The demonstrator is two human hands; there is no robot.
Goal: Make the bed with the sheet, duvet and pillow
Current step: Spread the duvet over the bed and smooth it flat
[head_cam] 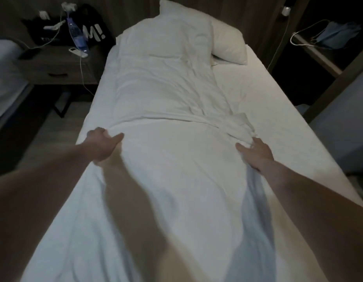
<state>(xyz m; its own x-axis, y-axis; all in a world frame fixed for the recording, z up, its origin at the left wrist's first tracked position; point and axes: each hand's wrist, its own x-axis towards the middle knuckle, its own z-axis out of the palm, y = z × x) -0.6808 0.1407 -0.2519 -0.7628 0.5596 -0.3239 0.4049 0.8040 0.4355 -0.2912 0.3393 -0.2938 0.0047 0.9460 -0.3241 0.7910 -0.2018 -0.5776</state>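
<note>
A white duvet [168, 94] lies folded lengthwise down the middle of the bed, from the headboard toward me. My left hand [103, 145] grips its left edge, fingers curled into the cloth. My right hand [256, 152] grips a bunched fold at its right edge. A white pillow [227, 43] rests at the head on the right, partly under the duvet. The fitted white sheet [264, 102] covers the mattress and shows bare on the right side.
A wooden nightstand [60, 66] stands left of the bed with a water bottle [77, 37], a remote, cables and a dark bag. Another bed edge [5, 78] is at far left. A shelf [317, 51] with blue cloth is on the right.
</note>
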